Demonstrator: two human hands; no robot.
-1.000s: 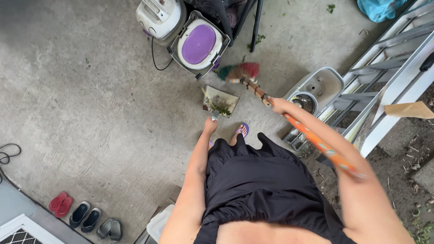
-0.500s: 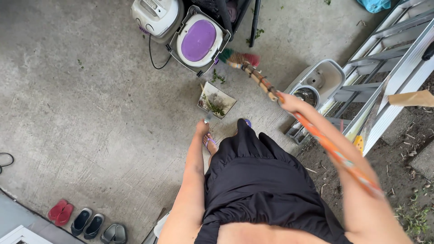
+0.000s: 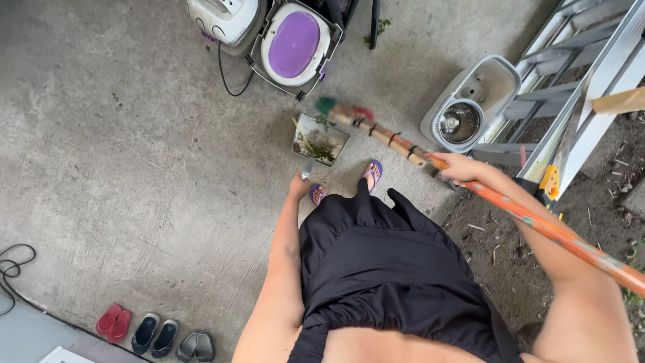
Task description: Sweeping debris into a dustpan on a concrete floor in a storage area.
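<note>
**K:** Concrete floor point(image 3: 134, 168), grey, lots of open slab to the left. What's each hand on?

**M:** Right hand point(image 3: 460, 167) is wrapped around the broom handle point(image 3: 537, 225), orange, running diagonally down to the lower right edge of view. Broom head point(image 3: 342, 111), green and red bristles, sits at the far lip of the dustpan point(image 3: 320, 140). Left hand point(image 3: 298, 183) is clenched on the dustpan's handle at its near edge. Pan flat on the floor, green scraps inside.

**K:** Clearance around the pan?

**M:** Tight ahead: purple-lidded white bin point(image 3: 293, 46) just beyond the broom head, white appliance point(image 3: 222, 19) beside it with a black cord point(image 3: 232, 77) trailing onto the floor. Right side is crowded: mop bucket point(image 3: 470, 104) near the right hand, aluminium ladder point(image 3: 578, 81) lying just past it, then bare dirt point(image 3: 591, 208) where the slab ends.

**K:** Feet?

**M:** Purple sandals point(image 3: 371, 173), just behind the pan, near the left hand.

**K:** Left side?

**M:** Open. Row of shoes point(image 3: 154, 333) at the lower left, well apart from the pan, and a black cable point(image 3: 13, 269) at the left edge.
</note>
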